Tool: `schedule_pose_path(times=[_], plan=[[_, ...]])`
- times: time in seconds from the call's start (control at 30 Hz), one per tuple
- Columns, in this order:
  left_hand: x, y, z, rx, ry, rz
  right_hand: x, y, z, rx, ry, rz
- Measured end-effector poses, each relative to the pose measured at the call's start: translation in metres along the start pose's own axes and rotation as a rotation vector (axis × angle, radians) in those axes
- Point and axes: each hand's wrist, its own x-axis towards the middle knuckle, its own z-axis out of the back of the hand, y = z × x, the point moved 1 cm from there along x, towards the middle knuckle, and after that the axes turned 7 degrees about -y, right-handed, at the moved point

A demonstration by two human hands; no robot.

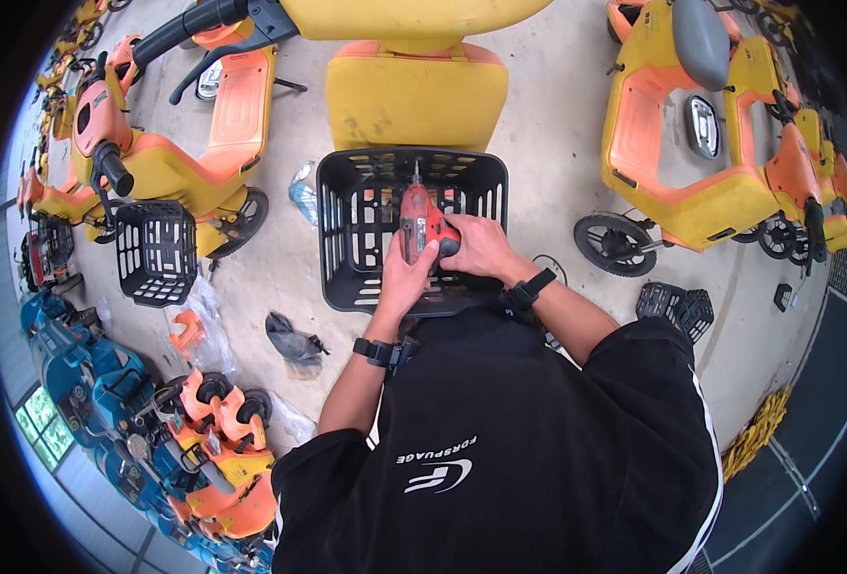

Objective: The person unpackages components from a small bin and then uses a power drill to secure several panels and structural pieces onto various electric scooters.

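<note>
A red and black cordless drill [425, 212] is held over the black plastic basket [330, 277], its bit toward the basket's far wall. My right hand [481, 246] wraps round the drill's handle. Against the drill's left side and underside is my left hand [407, 273], closed on it, with some fingers hidden behind the tool. The basket is mounted in front of a yellow scooter panel [414, 94]. Whether the bit touches anything cannot be made out.
Yellow and orange scooters stand at left [170, 163] and right [634, 143]. A loose black basket [677, 308] lies on the floor at right. A dark bag [294, 340] and clear plastic wrap [208, 325] lie at left. Above the basket, a black handlebar [194, 27] juts out.
</note>
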Motion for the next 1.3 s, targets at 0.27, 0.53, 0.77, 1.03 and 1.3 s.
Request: schedule_pose_path(times=[0.27,0.53,0.77,1.03,1.3], plan=[[0.003,0.002,-0.002,0.107,-0.049,-0.039,0.003,-0.007,-0.003,0.051,0.02,-0.006],[0.013,-0.01,-0.003,0.071,-0.085,0.003,0.0,0.003,-0.018,-0.045,0.035,-0.007],[0.023,-0.027,0.012,0.231,-0.06,-0.028,0.004,0.027,-0.028,-0.19,-0.037,-0.148],[0.026,-0.014,0.017,0.24,-0.056,0.001,0.007,0.033,-0.031,-0.301,0.0,-0.191],[0.027,-0.009,0.011,0.279,-0.048,0.0,0.014,0.017,-0.025,-0.213,0.121,-0.151]])
